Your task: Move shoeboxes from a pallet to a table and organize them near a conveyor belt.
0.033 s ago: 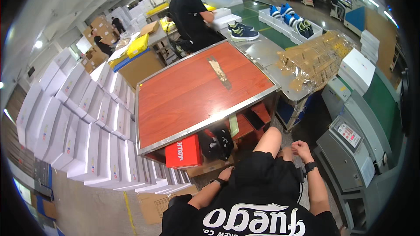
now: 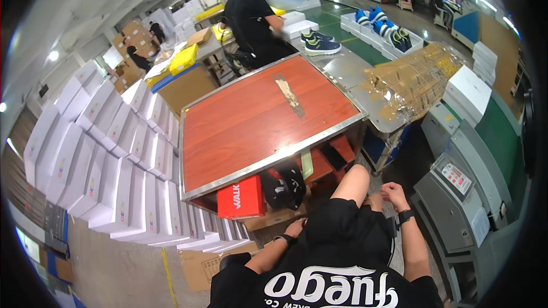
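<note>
My left hand (image 2: 294, 227) rests low against the side of my black shorts (image 2: 337, 222); its fingers are mostly hidden, so how they are held cannot be told. My right hand (image 2: 393, 193) is raised a little beside my right knee, its fingers loosely bent and apart, with nothing seen in it. Both wrists wear dark bands. Before me stands a red-brown wooden table (image 2: 245, 131) with a metal edge and a worn strip on top. In the space under it sit a red shoebox (image 2: 241, 198), a black bag (image 2: 283, 185) and a dark phone-like slab (image 2: 333, 156).
White shoeboxes (image 2: 108, 188) are stacked along the left. Dark blue sneakers (image 2: 321, 44) stand on a metal bench, near flattened cardboard (image 2: 408, 82) wrapped in tape. A grey machine (image 2: 451, 199) with a green belt borders my right. A person in black (image 2: 248, 20) works beyond the table.
The whole view has shifted very slightly. The person beyond the table has turned a little and moved an arm. My hands stay in the same places.
</note>
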`<move>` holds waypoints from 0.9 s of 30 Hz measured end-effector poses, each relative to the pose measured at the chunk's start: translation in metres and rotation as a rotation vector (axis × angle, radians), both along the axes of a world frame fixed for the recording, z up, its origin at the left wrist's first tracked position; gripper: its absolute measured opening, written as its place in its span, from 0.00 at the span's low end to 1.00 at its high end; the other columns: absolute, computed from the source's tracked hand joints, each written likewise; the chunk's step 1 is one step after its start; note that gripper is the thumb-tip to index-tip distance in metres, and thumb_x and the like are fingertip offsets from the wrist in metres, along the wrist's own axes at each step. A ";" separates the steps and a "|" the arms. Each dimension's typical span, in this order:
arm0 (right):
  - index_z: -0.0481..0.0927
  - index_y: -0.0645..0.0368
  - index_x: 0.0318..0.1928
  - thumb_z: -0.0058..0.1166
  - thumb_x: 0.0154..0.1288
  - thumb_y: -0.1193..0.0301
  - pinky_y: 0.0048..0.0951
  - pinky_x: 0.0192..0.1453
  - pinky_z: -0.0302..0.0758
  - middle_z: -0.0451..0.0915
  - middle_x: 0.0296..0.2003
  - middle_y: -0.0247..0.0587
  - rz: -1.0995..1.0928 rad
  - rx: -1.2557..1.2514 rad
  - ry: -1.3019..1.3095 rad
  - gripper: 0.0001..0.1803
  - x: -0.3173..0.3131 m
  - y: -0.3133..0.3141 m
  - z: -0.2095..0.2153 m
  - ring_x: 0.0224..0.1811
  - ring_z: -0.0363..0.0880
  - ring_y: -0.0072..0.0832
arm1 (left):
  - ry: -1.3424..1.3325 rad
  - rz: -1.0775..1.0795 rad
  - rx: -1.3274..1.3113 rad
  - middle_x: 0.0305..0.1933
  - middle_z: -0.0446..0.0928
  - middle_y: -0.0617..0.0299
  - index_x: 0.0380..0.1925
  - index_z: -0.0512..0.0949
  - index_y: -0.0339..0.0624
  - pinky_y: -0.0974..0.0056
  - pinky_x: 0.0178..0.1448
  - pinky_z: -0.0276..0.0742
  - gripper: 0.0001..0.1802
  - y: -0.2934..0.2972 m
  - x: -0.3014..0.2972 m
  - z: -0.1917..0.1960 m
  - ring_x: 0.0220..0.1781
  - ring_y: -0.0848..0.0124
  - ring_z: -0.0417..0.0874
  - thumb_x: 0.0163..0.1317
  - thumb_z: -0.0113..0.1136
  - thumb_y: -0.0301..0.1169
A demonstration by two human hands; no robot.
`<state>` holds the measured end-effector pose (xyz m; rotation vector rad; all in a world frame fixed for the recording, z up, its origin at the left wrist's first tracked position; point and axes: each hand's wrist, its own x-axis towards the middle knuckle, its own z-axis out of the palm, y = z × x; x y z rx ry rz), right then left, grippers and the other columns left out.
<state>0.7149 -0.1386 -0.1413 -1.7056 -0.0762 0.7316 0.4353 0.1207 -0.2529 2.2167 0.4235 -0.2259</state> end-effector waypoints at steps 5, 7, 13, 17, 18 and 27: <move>0.75 0.56 0.32 0.46 0.57 0.71 0.19 0.27 0.67 0.74 0.23 0.29 0.001 0.146 -0.046 0.05 0.017 0.053 0.016 0.25 0.71 0.17 | -0.232 -0.007 0.048 0.49 0.70 0.45 0.47 0.68 0.37 0.58 0.55 0.64 0.28 0.013 -0.029 -0.029 0.52 0.53 0.70 0.52 0.47 0.47; 0.75 0.56 0.31 0.45 0.58 0.70 0.18 0.27 0.65 0.74 0.23 0.28 0.021 0.146 -0.029 0.06 0.027 0.062 0.003 0.25 0.70 0.16 | -0.177 -0.023 0.039 0.49 0.70 0.46 0.47 0.69 0.39 0.59 0.55 0.64 0.27 0.004 -0.017 0.008 0.52 0.54 0.70 0.52 0.47 0.46; 0.76 0.63 0.27 0.46 0.54 0.69 0.31 0.38 0.70 0.78 0.26 0.47 0.107 -0.090 -0.563 0.10 0.050 0.102 -0.019 0.32 0.76 0.35 | -0.212 0.007 0.004 0.46 0.71 0.47 0.45 0.70 0.41 0.59 0.53 0.66 0.24 -0.012 -0.020 0.080 0.50 0.54 0.71 0.52 0.48 0.44; 0.77 0.65 0.22 0.49 0.45 0.63 0.35 0.37 0.71 0.76 0.25 0.56 0.337 -0.412 -0.690 0.15 0.087 0.083 -0.062 0.32 0.76 0.44 | -0.163 -0.045 0.048 0.48 0.70 0.47 0.46 0.70 0.42 0.58 0.53 0.66 0.25 -0.005 -0.016 0.058 0.51 0.53 0.70 0.52 0.48 0.45; 0.77 0.64 0.21 0.50 0.44 0.63 0.37 0.38 0.71 0.76 0.24 0.56 0.282 -0.444 -0.708 0.15 0.104 0.060 -0.109 0.33 0.76 0.45 | -0.095 -0.067 0.057 0.49 0.70 0.47 0.46 0.70 0.42 0.58 0.53 0.66 0.25 -0.003 -0.003 0.045 0.51 0.53 0.70 0.52 0.48 0.46; 0.77 0.68 0.22 0.52 0.45 0.72 0.31 0.27 0.69 0.76 0.18 0.47 0.325 -0.370 -0.336 0.09 0.063 0.077 -0.022 0.21 0.74 0.35 | 0.146 0.309 0.028 0.46 0.73 0.52 0.46 0.71 0.46 0.58 0.50 0.68 0.26 0.006 -0.014 0.024 0.48 0.56 0.74 0.52 0.48 0.51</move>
